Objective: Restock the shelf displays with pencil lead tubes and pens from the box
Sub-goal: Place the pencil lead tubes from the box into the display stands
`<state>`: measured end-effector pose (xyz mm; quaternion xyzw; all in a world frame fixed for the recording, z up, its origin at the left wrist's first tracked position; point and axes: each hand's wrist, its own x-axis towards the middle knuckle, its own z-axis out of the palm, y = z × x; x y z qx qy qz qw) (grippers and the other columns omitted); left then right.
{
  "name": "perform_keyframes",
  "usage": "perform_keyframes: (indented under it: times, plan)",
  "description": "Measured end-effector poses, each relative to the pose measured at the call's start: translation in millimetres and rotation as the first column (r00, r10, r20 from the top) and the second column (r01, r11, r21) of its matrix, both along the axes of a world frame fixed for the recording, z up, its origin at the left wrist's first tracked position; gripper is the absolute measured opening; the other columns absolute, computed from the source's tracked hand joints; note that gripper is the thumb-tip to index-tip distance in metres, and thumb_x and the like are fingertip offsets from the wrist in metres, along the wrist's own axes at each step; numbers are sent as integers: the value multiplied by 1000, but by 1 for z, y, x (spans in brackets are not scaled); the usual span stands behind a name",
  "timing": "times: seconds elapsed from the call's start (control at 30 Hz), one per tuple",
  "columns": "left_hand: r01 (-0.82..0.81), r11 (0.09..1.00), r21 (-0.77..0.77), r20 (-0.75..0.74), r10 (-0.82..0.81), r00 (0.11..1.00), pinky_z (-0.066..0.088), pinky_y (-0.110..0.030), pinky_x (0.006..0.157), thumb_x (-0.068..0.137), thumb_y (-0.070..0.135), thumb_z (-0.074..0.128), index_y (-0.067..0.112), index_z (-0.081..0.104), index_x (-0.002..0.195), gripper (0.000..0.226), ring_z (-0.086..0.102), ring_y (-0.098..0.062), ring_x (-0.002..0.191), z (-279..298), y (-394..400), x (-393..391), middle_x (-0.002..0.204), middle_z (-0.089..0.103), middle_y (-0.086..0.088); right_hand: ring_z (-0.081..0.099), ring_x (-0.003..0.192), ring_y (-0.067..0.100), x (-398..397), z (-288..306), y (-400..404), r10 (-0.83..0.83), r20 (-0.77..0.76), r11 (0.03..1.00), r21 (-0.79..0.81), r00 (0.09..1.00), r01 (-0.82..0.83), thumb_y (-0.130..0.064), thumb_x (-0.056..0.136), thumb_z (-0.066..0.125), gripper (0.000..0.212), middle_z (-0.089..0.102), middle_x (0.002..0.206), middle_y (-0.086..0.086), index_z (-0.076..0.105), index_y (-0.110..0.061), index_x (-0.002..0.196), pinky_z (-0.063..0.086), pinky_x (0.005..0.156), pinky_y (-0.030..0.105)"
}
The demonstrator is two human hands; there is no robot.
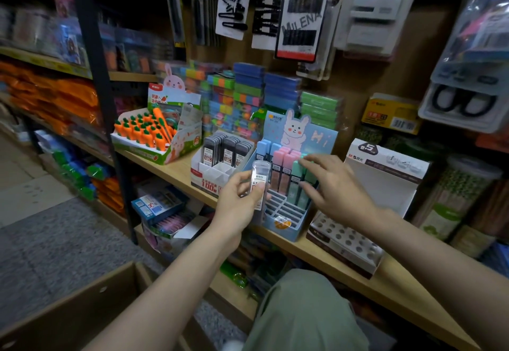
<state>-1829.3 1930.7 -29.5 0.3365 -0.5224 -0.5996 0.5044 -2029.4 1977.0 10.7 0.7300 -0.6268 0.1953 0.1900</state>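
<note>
My left hand (239, 201) grips a small stack of clear pencil lead tubes (259, 182), upright, in front of the blue bunny display box (283, 225). That box holds pastel blue, pink and green lead tubes (286, 170) in its back rows; its front slots show bare. My right hand (334, 185) hovers with fingers spread, its fingertips touching the green tubes at the box's right. To the left stands a white display box (210, 177) with dark lead tubes (228, 150) in its rear compartments. The open cardboard box (82, 309) sits at the lower left on the floor.
A carrot pen display (148, 133) stands at the shelf's left. A white and brown pen stand (355, 237) with round holes sits on the right. Hair clip cards (275, 9) hang above. The wooden shelf edge (344, 268) runs diagonally; my knee (303, 309) is below it.
</note>
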Motion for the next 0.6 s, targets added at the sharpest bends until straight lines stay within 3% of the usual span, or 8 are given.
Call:
perform_keyframes:
  times: [0.17,0.27,0.33,0.43,0.53,0.6]
  plan:
    - [-5,1000,-27,27,6,1000,56,-25,67,94,15,60,19,58,119,25,71,-12,92,2,-5,-2,107,73,2,44,127,16,2,4,1,32,79,999,-33,996,-30,-32,97,54,50,52,138,1,45,-18,143,36,106,36]
    - [-2,999,-49,19,3,1000,56,-25,68,94,16,61,17,58,119,25,72,-13,92,2,-10,-4,102,74,3,53,109,4,19,21,-7,111,337,994,-34,935,-105,-29,98,54,40,60,126,-3,53,-20,137,41,93,18]
    - [37,996,-86,28,-34,999,56,-22,67,94,16,61,23,59,114,21,72,-12,92,5,-13,-5,102,74,6,60,94,-1,34,34,-15,101,503,984,79,859,-162,-35,95,60,38,67,111,-8,59,-24,131,46,80,12]
    - [43,982,-185,111,-22,994,53,-20,74,92,22,65,31,60,104,16,69,-8,96,9,-19,-6,102,74,8,65,92,8,50,46,-29,52,512,960,211,858,-184,-33,89,68,36,70,101,-4,65,-21,122,55,86,30]
    - [-95,942,-321,230,175,957,50,-19,81,85,30,72,30,60,105,23,63,0,98,5,-33,9,103,68,13,67,89,11,49,63,-42,37,529,970,185,848,-158,-27,87,72,27,71,98,-4,69,-20,113,57,86,38]
    - [-219,901,-374,288,338,896,50,-22,85,83,31,75,30,58,108,30,58,-5,104,-4,-43,27,112,60,11,69,87,16,43,75,-51,43,592,981,129,805,-147,-24,86,73,25,72,97,-1,69,-17,109,57,85,43]
